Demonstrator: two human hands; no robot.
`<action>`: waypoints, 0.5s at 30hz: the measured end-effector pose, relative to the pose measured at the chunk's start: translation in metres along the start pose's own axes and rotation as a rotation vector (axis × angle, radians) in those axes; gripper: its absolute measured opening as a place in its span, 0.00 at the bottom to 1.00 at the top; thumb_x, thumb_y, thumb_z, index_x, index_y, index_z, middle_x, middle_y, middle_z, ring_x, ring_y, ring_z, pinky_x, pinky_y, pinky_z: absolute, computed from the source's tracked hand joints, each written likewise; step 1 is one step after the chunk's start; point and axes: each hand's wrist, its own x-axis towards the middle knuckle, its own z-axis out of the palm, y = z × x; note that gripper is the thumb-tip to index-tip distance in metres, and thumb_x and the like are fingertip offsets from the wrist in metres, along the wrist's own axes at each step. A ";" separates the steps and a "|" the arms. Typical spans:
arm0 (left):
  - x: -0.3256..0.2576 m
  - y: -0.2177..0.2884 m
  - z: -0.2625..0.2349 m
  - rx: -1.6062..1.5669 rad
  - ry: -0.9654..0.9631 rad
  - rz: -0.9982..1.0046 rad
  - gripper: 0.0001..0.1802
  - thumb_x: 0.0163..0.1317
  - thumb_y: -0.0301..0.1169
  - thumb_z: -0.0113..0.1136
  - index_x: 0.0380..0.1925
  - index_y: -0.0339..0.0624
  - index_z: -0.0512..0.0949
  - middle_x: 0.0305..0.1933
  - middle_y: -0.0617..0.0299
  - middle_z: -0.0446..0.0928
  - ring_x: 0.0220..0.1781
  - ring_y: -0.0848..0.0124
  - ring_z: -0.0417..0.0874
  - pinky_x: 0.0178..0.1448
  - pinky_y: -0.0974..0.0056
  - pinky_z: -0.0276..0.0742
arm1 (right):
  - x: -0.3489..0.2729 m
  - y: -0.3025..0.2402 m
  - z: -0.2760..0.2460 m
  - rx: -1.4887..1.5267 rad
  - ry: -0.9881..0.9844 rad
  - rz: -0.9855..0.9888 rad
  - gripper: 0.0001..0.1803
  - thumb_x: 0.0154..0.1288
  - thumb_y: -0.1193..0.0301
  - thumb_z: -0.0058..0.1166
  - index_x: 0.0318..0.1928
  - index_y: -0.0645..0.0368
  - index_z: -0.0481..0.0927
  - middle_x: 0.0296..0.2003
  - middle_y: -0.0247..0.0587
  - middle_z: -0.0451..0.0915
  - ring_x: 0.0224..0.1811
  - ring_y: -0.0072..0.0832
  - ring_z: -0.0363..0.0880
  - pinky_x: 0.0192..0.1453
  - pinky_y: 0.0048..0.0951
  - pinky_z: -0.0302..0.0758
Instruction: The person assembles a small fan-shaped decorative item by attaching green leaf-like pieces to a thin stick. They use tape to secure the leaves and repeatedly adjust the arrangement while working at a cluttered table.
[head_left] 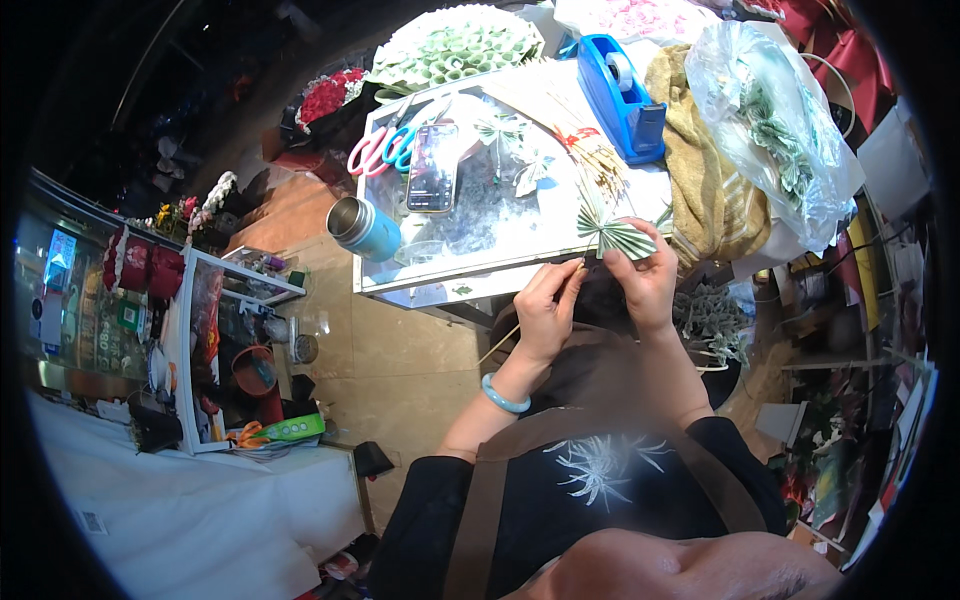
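My right hand [650, 282] pinches a folded paper fan [622, 237], pleated in green and white and spread like a bow, at the table's near edge. Close beside it, my left hand [545, 310] is closed on a thin wooden stick [502, 343], whose lower end slants out toward the left. The stick's upper end lies hidden by my fingers, so I cannot tell whether it touches the fan. Beyond my hands, a bundle of similar thin sticks [598, 165] lies on the glass-topped table [470, 258]. More pleated pieces [533, 174] rest on the glass.
Scissors [372, 150], a phone [433, 168] and an open blue metal tumbler [368, 230] stand or lie at the table's left. A blue tape dispenser [625, 110], a brown towel [700, 160] and a clear plastic bag [775, 140] of pleated pieces fill its right. A green bouquet [455, 48] is behind.
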 end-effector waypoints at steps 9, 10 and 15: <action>-0.002 -0.011 -0.004 -0.309 -0.175 -0.297 0.09 0.59 0.28 0.58 0.35 0.32 0.79 0.25 0.66 0.74 0.26 0.80 0.71 0.30 0.76 0.66 | 0.010 0.017 -0.014 0.315 0.135 0.194 0.08 0.59 0.75 0.56 0.39 0.60 0.74 0.28 0.31 0.77 0.24 0.17 0.72 0.32 0.22 0.72; -0.003 -0.012 -0.004 -0.295 -0.222 -0.368 0.09 0.60 0.28 0.58 0.34 0.32 0.79 0.25 0.67 0.74 0.27 0.81 0.70 0.30 0.76 0.65 | 0.010 0.019 -0.015 0.349 0.147 0.208 0.08 0.59 0.75 0.56 0.39 0.60 0.74 0.27 0.32 0.77 0.23 0.17 0.72 0.32 0.23 0.72; -0.008 -0.010 -0.001 -0.465 -0.088 -0.224 0.10 0.60 0.31 0.58 0.32 0.33 0.79 0.24 0.68 0.73 0.23 0.83 0.68 0.27 0.79 0.62 | 0.010 0.029 -0.012 0.527 0.172 0.320 0.06 0.60 0.75 0.55 0.37 0.59 0.73 0.27 0.32 0.77 0.23 0.18 0.72 0.31 0.24 0.73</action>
